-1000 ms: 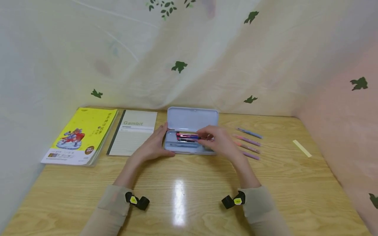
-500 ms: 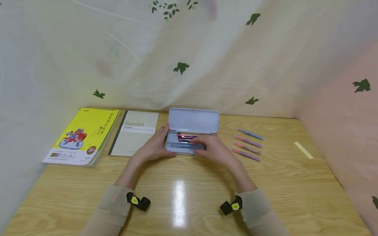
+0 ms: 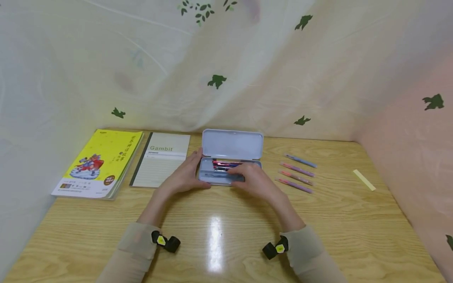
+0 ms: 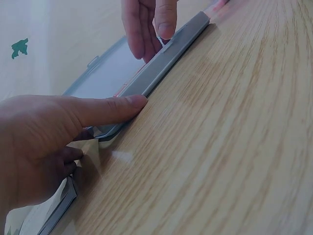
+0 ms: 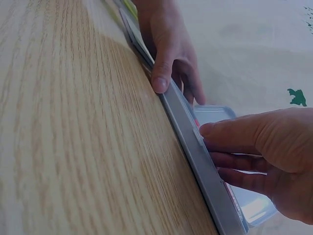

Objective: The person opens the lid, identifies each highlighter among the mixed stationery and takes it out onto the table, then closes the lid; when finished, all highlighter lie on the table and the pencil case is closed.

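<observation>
A light blue pencil case (image 3: 232, 144) stands with its lid raised at the back of the table. Several red and dark pens (image 3: 223, 163) lie in its tray. My left hand (image 3: 182, 173) grips the left end, its thumb (image 4: 117, 108) along the front wall and its other fingers around the side. Over the right half of the tray is my right hand (image 3: 256, 181). In the right wrist view its fingers (image 5: 239, 161) dip behind the front wall, the thumb at the rim by the catch. The wall hides those fingertips; I cannot tell whether they pinch anything.
Several coloured pens (image 3: 297, 179) lie in a row right of the case. Farther right is a pale yellow strip (image 3: 363, 180). A Gambit notebook (image 3: 155, 169) and a yellow book (image 3: 106, 157) lie to the left. A patterned curtain (image 3: 159, 78) hangs behind the table.
My right hand has moved left and down, from holding over the pens to the front of the tray, and stays there since half a second ago. My left hand keeps its place.
</observation>
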Action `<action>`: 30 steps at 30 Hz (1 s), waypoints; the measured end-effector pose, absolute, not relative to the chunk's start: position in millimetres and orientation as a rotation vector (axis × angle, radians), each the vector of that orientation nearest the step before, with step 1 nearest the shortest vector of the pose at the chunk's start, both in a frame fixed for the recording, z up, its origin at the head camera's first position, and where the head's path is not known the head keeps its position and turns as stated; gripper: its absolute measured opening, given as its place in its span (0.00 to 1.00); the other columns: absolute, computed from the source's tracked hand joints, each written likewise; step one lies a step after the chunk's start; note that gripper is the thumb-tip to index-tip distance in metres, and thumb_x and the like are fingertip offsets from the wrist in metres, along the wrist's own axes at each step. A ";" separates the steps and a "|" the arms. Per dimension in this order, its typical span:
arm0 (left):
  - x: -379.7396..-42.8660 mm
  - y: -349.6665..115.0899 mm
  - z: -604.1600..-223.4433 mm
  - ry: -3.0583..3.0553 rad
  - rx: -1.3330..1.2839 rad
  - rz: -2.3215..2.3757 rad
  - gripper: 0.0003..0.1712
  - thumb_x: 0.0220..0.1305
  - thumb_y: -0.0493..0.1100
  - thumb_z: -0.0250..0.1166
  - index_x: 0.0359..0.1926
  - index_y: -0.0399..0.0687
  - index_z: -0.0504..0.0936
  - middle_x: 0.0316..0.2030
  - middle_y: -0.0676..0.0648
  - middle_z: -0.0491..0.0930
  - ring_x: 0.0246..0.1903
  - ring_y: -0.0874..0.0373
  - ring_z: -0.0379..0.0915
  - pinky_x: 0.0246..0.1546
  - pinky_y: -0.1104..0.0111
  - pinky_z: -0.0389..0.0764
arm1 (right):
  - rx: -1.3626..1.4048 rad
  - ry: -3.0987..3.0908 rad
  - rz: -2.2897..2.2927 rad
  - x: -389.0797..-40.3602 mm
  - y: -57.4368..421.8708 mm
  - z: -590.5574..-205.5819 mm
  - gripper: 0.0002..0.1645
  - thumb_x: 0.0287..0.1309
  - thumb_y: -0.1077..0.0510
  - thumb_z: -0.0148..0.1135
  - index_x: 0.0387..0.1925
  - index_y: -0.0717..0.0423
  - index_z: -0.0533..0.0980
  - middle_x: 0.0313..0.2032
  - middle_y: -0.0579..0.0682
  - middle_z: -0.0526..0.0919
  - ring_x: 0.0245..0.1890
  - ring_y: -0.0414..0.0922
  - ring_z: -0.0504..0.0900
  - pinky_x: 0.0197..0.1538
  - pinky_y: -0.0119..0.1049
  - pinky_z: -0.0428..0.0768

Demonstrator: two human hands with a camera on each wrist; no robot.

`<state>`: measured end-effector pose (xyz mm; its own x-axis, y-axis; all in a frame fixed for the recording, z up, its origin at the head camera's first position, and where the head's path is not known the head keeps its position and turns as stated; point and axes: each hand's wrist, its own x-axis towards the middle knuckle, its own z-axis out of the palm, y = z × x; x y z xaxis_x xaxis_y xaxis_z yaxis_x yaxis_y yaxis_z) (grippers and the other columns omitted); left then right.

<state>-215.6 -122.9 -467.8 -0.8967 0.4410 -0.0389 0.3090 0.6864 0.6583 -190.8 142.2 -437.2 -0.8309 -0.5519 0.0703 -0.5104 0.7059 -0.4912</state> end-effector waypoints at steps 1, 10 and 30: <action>-215.6 -123.0 -467.7 2.702 0.608 1.003 0.75 0.51 0.55 0.81 0.83 0.39 0.38 0.82 0.34 0.45 0.82 0.39 0.41 0.81 0.47 0.51 | -0.878 2.825 -0.774 -190.7 142.0 -437.2 0.20 0.60 0.58 0.74 0.54 0.56 0.85 0.52 0.52 0.90 0.53 0.49 0.86 0.60 0.48 0.84; -215.4 -123.4 -467.2 2.692 0.597 1.004 0.75 0.51 0.56 0.81 0.83 0.41 0.37 0.82 0.34 0.44 0.82 0.39 0.39 0.82 0.47 0.50 | -0.870 2.830 -0.704 -190.1 139.7 -438.8 0.16 0.59 0.60 0.74 0.50 0.53 0.87 0.50 0.49 0.90 0.54 0.48 0.86 0.62 0.48 0.82; -216.3 -122.9 -467.7 2.691 0.591 0.996 0.75 0.51 0.55 0.81 0.83 0.41 0.37 0.82 0.34 0.44 0.82 0.39 0.40 0.81 0.47 0.51 | -0.878 2.831 -0.696 -187.1 136.3 -442.0 0.14 0.64 0.58 0.70 0.50 0.52 0.87 0.49 0.47 0.91 0.53 0.46 0.87 0.60 0.46 0.83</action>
